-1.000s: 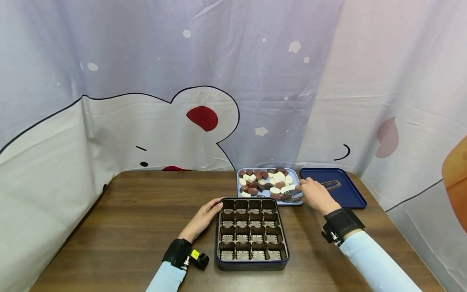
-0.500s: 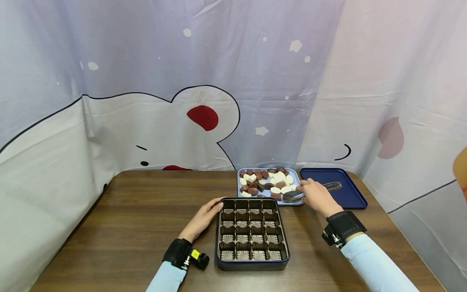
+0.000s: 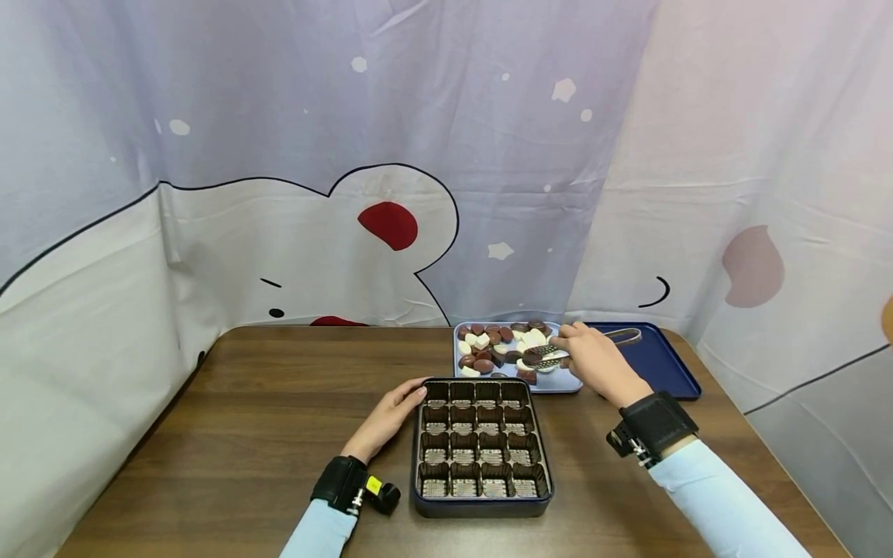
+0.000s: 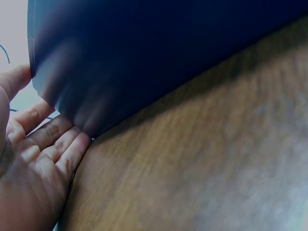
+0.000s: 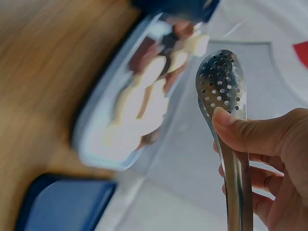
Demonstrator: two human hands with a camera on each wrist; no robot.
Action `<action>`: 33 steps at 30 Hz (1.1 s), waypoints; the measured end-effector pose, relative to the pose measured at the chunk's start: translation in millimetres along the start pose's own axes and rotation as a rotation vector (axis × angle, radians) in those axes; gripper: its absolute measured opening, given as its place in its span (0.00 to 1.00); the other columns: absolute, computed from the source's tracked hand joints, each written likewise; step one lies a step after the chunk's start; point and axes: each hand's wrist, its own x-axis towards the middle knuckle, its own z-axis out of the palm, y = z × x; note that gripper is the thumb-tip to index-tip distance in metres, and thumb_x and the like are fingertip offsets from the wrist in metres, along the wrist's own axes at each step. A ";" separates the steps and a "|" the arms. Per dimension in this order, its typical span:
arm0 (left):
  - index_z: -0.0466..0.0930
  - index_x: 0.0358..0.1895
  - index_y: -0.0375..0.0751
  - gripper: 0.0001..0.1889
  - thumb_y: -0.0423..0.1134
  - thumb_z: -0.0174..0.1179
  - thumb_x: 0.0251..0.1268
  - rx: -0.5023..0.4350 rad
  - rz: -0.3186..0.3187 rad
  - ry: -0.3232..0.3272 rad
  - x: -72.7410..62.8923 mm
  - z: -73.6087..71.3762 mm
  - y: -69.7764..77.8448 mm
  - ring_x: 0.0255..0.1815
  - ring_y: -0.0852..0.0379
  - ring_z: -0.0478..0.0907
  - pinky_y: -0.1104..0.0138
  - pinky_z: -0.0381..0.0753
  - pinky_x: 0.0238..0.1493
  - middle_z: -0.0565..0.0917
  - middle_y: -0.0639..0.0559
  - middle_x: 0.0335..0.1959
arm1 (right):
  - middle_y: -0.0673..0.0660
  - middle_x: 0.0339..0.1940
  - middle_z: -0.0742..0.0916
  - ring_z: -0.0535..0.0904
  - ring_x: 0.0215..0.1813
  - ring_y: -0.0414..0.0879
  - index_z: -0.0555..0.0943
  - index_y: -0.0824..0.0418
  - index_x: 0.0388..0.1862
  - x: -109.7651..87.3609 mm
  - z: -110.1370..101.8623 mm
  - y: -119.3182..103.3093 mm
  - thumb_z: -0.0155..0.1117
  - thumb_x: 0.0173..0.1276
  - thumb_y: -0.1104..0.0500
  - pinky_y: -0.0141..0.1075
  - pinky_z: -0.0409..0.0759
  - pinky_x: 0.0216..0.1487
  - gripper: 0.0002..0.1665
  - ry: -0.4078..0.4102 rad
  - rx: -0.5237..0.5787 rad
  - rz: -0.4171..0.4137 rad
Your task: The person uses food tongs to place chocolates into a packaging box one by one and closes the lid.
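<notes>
A dark box (image 3: 481,508) with a brown insert of small square compartments stands on the table. My left hand (image 3: 385,420) holds its far left corner; in the left wrist view the fingers (image 4: 72,144) lie against the navy wall (image 4: 144,57). My right hand (image 3: 598,361) grips metal tongs (image 5: 236,187) with perforated heads, thumb on one arm. In the head view the tongs' heads are over the light blue tray (image 3: 569,385) of chocolates (image 3: 483,365), and a dark brown chocolate (image 3: 532,359) shows between them. The right wrist view hides that piece.
A navy tray (image 3: 656,356) lies at the back right, beside the light blue one. The wooden table (image 3: 293,434) extends left of the box. A printed curtain (image 3: 279,232) hangs behind the table's back edge.
My right hand and the tongs have moved left and slightly away, up from the light blue tray's near right part. The left hand and the box have stayed in place.
</notes>
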 end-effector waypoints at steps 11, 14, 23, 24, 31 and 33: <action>0.70 0.66 0.51 0.25 0.56 0.50 0.70 -0.001 0.005 0.008 -0.4 0.7 -0.1 0.65 0.50 0.68 0.52 0.63 0.67 0.76 0.49 0.62 | 0.50 0.35 0.79 0.71 0.38 0.46 0.84 0.60 0.48 35.0 -17.6 -64.6 0.73 0.48 0.66 0.37 0.74 0.41 0.24 0.101 -0.022 -0.206; 0.70 0.66 0.50 0.26 0.56 0.50 0.71 0.004 0.009 0.009 0.0 0.6 -0.2 0.67 0.48 0.66 0.50 0.61 0.68 0.75 0.48 0.63 | 0.50 0.35 0.81 0.72 0.37 0.46 0.85 0.58 0.44 44.0 -16.7 -81.1 0.72 0.48 0.66 0.36 0.75 0.40 0.20 0.122 -0.046 -0.265; 0.72 0.64 0.54 0.24 0.57 0.50 0.70 -0.019 -0.011 0.005 2.0 0.2 -1.8 0.62 0.53 0.70 0.56 0.66 0.63 0.76 0.50 0.62 | 0.48 0.32 0.80 0.71 0.36 0.45 0.86 0.52 0.38 59.5 -3.7 -112.6 0.72 0.55 0.60 0.34 0.73 0.40 0.11 0.096 -0.147 -0.306; 0.71 0.65 0.54 0.24 0.57 0.50 0.70 -0.015 -0.009 0.004 1.9 0.2 -2.0 0.63 0.52 0.70 0.55 0.66 0.64 0.75 0.50 0.62 | 0.48 0.33 0.80 0.71 0.36 0.44 0.86 0.52 0.37 60.7 -2.9 -114.7 0.72 0.54 0.61 0.34 0.73 0.40 0.11 0.092 -0.146 -0.303; 0.71 0.66 0.53 0.26 0.58 0.50 0.69 -0.009 -0.010 0.011 1.7 0.3 -0.6 0.67 0.48 0.66 0.49 0.61 0.67 0.73 0.48 0.65 | 0.49 0.37 0.82 0.72 0.38 0.45 0.86 0.54 0.44 64.9 0.3 -120.2 0.74 0.53 0.60 0.35 0.74 0.40 0.17 0.058 -0.111 -0.288; 0.71 0.65 0.51 0.25 0.56 0.51 0.70 -0.007 -0.005 0.011 -0.2 0.5 4.1 0.67 0.48 0.66 0.49 0.62 0.67 0.73 0.48 0.64 | 0.50 0.38 0.81 0.72 0.39 0.45 0.85 0.55 0.46 64.0 -1.4 -119.4 0.74 0.54 0.59 0.35 0.74 0.42 0.19 0.037 -0.086 -0.277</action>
